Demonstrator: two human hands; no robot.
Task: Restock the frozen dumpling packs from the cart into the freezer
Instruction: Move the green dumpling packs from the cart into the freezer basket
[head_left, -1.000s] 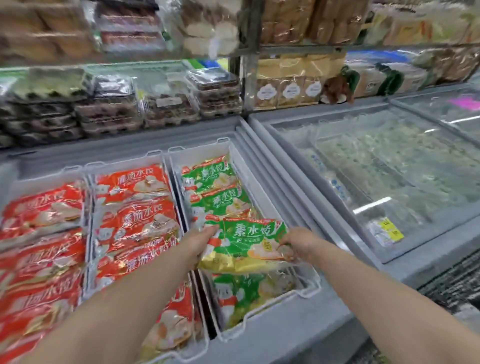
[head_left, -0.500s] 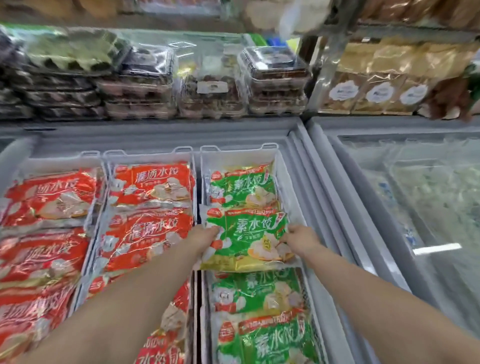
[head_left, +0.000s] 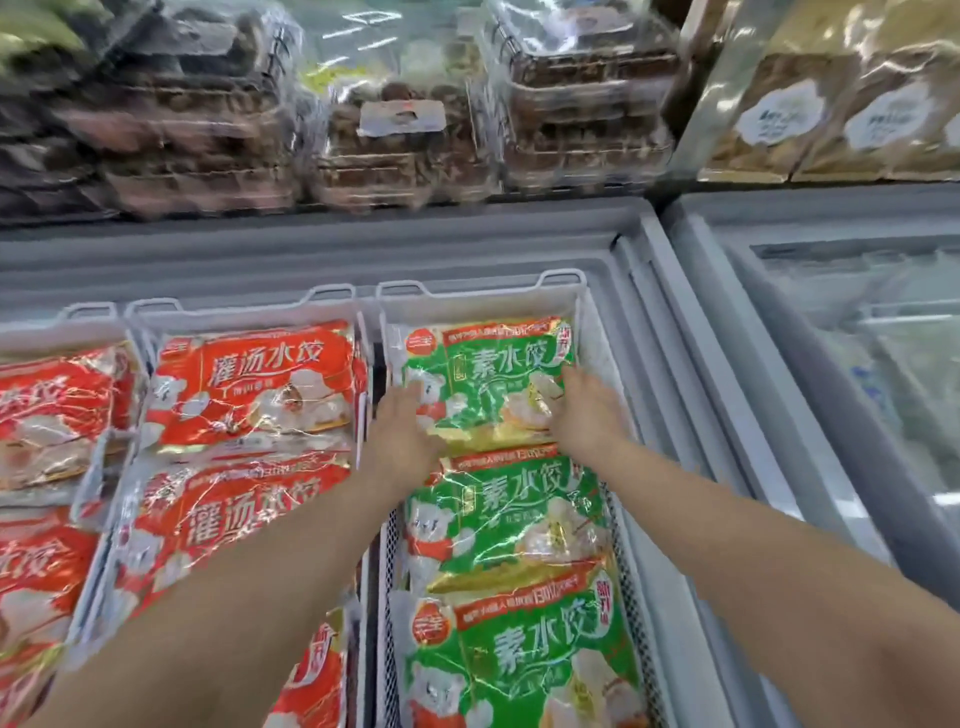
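Left hand (head_left: 402, 431) and right hand (head_left: 584, 410) grip opposite side edges of a green dumpling pack (head_left: 488, 379). Inside the open freezer (head_left: 311, 249), this pack lies at the far end of the rightmost basket (head_left: 478, 299), beyond two other green packs (head_left: 514, 519); red packs (head_left: 254, 384) lie to its left.

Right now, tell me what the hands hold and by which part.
Both hold the rearmost green dumpling pack: the left hand at its lower-left corner, the right hand at its right edge.
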